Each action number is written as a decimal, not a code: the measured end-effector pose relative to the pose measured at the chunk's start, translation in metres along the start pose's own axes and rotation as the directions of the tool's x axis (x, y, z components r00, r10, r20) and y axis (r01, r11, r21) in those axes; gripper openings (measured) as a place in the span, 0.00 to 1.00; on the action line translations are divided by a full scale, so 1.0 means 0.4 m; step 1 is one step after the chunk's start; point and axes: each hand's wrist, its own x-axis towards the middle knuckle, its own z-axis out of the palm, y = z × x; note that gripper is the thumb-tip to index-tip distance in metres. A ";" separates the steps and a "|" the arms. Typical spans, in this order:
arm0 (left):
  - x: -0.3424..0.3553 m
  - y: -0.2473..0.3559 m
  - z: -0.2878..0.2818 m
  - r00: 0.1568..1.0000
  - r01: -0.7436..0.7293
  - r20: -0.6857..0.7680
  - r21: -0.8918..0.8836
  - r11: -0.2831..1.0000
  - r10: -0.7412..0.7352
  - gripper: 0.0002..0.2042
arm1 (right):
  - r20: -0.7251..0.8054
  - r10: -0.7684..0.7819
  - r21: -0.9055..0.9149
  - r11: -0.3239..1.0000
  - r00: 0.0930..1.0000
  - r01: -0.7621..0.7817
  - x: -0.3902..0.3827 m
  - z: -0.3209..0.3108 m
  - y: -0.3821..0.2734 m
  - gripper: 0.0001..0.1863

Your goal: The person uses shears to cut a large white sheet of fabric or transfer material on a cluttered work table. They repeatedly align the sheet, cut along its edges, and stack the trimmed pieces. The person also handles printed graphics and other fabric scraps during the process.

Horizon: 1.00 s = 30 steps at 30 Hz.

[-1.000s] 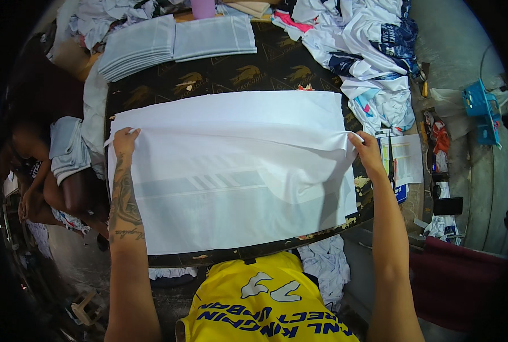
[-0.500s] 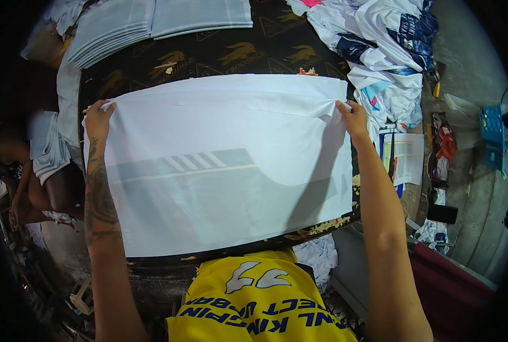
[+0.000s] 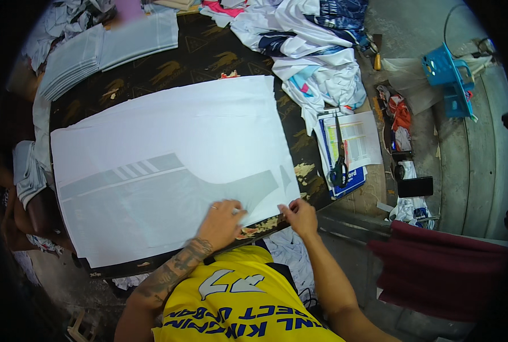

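A large white cloth sheet [image 3: 151,125] lies spread on the dark table, with a grey printed shape and slanted stripes on its near half. My left hand [image 3: 219,224] rests on the sheet by its near edge, fingers slightly bent and apart, a ring on one of them. At the sheet's near right corner, my right hand [image 3: 302,218] pinches the edge between thumb and fingers. Both hands are close together, just in front of my yellow printed shirt [image 3: 237,296].
Folded grey cloth stacks [image 3: 137,43] lie at the far left. Crumpled white garments [image 3: 316,74] cover the far right. Black scissors [image 3: 338,165] lie on papers [image 3: 365,137] at the right. Beyond are a phone [image 3: 415,187], a blue plastic basket [image 3: 445,74] and maroon cloth [image 3: 430,268].
Both hands have come from the sheet's far corners to its near right edge. The sheet now lies flatter. The view has swung to the right.
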 end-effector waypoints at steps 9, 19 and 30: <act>-0.098 -0.143 -0.063 0.593 0.645 -0.670 0.064 0.761 -0.447 0.37 | 0.289 -0.121 0.701 0.703 0.950 -0.123 0.050 -0.021 0.023 0.14; -0.997 -0.426 -0.101 -0.392 0.803 -0.735 -0.567 0.184 -0.554 0.14 | 0.095 -0.282 0.358 0.904 0.955 0.232 0.062 -0.023 0.076 0.18; -1.182 -0.569 -0.257 -0.238 0.590 -0.496 -0.757 0.282 -0.835 0.12 | 0.144 -0.115 0.396 0.917 0.983 0.050 0.047 -0.086 0.042 0.09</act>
